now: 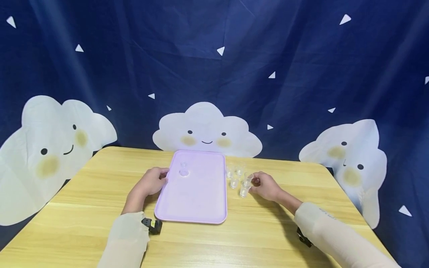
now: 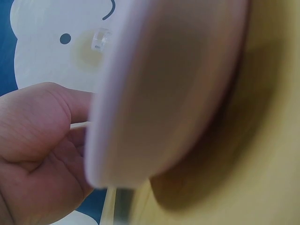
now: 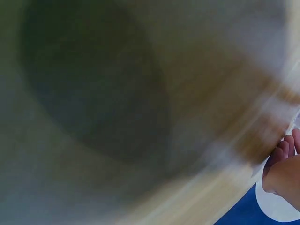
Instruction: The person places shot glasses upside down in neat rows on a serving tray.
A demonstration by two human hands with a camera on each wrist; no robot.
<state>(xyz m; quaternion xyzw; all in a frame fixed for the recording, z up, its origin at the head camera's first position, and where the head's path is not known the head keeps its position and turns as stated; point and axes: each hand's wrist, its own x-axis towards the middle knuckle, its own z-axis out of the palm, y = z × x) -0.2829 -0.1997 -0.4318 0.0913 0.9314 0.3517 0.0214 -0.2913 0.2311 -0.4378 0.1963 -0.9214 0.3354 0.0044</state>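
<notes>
A lilac tray [image 1: 201, 197] lies on the wooden table, long side running away from me. My left hand [image 1: 152, 181] grips its left rim, and the left wrist view has the thumb at the pale tray edge [image 2: 122, 117]. Near the tray's far left stands a small clear cup [image 1: 184, 170], partly visible as a clear cup [image 2: 99, 40] past the rim. Right of the tray, several more small clear cups stand close together, among them a front cup [image 1: 244, 190]. My right hand [image 1: 266, 186] pinches a clear cup [image 1: 248, 177] at the right of this group.
The wooden table [image 1: 187, 245] reaches back to a dark blue curtain [image 1: 187, 67] printed with white clouds and triangles. Black wrist cameras sit under both sleeves. Most of the right wrist view is blurred and dark.
</notes>
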